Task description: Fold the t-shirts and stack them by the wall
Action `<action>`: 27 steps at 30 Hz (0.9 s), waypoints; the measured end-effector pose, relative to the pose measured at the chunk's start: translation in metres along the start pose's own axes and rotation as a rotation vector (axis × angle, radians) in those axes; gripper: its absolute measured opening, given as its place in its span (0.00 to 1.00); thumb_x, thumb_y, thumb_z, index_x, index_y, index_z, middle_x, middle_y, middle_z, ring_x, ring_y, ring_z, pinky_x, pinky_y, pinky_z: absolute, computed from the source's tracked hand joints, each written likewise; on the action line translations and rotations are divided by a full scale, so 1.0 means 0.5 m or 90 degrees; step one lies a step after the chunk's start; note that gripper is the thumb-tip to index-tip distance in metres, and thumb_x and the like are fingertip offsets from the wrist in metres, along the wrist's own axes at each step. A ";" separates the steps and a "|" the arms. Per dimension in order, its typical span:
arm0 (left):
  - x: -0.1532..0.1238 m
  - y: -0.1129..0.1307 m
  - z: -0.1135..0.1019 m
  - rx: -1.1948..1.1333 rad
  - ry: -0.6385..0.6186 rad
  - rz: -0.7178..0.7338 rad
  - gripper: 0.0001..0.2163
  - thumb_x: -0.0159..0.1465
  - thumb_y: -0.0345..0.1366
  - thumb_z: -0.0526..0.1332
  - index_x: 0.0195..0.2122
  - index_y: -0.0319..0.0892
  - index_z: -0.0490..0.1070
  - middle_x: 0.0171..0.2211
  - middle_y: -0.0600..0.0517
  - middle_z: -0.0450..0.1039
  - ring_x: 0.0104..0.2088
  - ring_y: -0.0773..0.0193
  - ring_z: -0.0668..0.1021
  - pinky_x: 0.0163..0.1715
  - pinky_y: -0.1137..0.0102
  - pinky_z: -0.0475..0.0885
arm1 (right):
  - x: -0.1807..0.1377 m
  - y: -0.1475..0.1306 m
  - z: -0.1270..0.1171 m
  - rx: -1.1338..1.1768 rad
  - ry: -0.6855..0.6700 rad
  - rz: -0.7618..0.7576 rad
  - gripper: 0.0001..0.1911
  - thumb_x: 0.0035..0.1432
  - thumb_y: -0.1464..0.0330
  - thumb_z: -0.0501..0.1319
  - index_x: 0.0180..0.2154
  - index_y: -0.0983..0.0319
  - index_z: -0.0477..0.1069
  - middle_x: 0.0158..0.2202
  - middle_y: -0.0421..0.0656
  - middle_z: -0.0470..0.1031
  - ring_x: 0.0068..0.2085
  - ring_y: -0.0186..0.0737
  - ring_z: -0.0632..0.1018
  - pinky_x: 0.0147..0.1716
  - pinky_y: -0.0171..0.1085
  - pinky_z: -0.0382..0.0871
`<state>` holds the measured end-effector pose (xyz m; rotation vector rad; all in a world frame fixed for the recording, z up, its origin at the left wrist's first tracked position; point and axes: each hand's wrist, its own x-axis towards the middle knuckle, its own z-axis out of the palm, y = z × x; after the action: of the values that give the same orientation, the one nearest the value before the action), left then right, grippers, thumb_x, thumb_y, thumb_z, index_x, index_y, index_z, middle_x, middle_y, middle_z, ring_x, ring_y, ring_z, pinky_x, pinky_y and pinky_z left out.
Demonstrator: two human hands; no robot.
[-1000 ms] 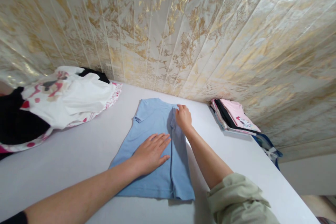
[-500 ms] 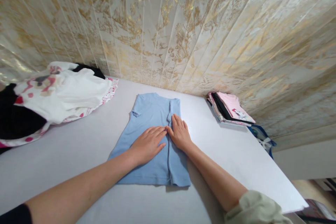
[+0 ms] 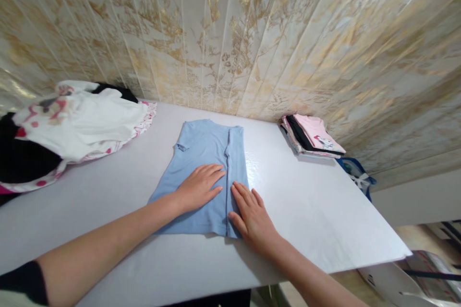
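Observation:
A light blue short-sleeved shirt (image 3: 201,148) lies on the white table, its right side folded inward in a long strip. My left hand (image 3: 200,186) rests flat on the middle of the shirt, left of the folded edge, fingers stretched out. On the lower part of the folded strip lies my right hand (image 3: 254,218), palm down with its fingers extended and the thumb a little apart. The sleeve on the left side is spread out; the right one is not visible.
Loose white, black and pink-patterned clothes (image 3: 93,124) are heaped at the left. A stack of folded clothes (image 3: 313,135) sits at the back right, near a blue bag (image 3: 356,172). Behind the white table (image 3: 306,211) hangs a gold-patterned curtain (image 3: 223,43).
My right hand has slid down the folded strip towards the shirt's hem, away from my left hand. My left hand stays on the shirt. The view has shifted slightly.

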<state>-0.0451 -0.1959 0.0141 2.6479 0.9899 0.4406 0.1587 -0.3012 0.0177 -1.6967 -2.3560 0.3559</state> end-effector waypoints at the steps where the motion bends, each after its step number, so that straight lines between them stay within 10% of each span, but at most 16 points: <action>1: -0.010 0.011 -0.009 -0.022 -0.015 0.012 0.16 0.68 0.38 0.55 0.56 0.42 0.66 0.61 0.45 0.64 0.61 0.55 0.65 0.60 0.57 0.58 | 0.001 0.005 -0.010 0.041 0.003 -0.005 0.27 0.67 0.62 0.49 0.65 0.61 0.55 0.67 0.50 0.56 0.67 0.48 0.57 0.64 0.57 0.50; 10: -0.120 0.115 -0.025 -0.074 -0.106 0.072 0.06 0.63 0.34 0.61 0.41 0.43 0.69 0.41 0.50 0.68 0.42 0.59 0.71 0.43 0.65 0.66 | -0.066 -0.005 -0.051 0.154 -0.026 -0.135 0.20 0.58 0.70 0.61 0.53 0.57 0.67 0.59 0.48 0.66 0.61 0.46 0.65 0.61 0.52 0.56; 19: -0.103 0.116 -0.007 -0.066 -0.040 0.040 0.03 0.66 0.32 0.56 0.35 0.42 0.68 0.36 0.51 0.70 0.38 0.61 0.72 0.40 0.66 0.66 | -0.050 -0.006 -0.027 0.278 0.113 -0.004 0.11 0.60 0.75 0.54 0.36 0.59 0.74 0.45 0.45 0.75 0.48 0.41 0.75 0.51 0.44 0.68; 27: -0.100 0.103 -0.002 -0.170 -0.032 0.005 0.08 0.68 0.35 0.54 0.34 0.42 0.70 0.34 0.53 0.71 0.37 0.62 0.73 0.40 0.68 0.66 | -0.066 -0.015 -0.039 0.255 0.069 -0.024 0.14 0.67 0.66 0.52 0.48 0.57 0.74 0.51 0.47 0.73 0.55 0.43 0.71 0.57 0.46 0.64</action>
<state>-0.0515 -0.2669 0.0246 2.4117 0.8423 0.4698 0.1684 -0.3335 0.0377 -1.4431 -2.0649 0.6597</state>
